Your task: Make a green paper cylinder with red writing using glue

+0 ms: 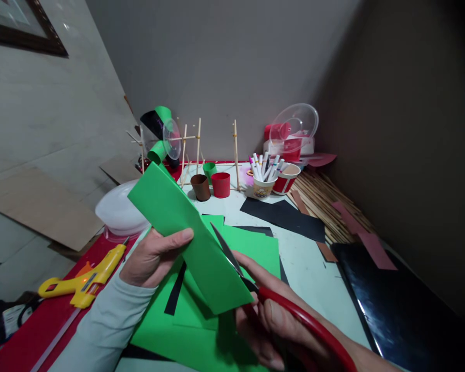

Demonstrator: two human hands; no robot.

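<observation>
My left hand (151, 258) grips a folded piece of green paper (201, 258), thumb on the near face and the fingers behind it. In my right hand (271, 310) is a pair of scissors (306, 315) with red handles. One blade lies along the paper's right edge, pointing up and away; the other blade is largely hidden behind the paper. Below both hands lie larger green sheets (251, 245), with a narrow black strip (175, 292) on top of them.
A yellow glue gun (87, 281) lies on the left. Behind stand brown (200, 187) and red (220, 185) paper cups, stick frames (235, 155) and a cup of markers (264, 186). At right are black paper (287, 219), wooden sticks (321, 196) and a glossy black sheet (383, 299).
</observation>
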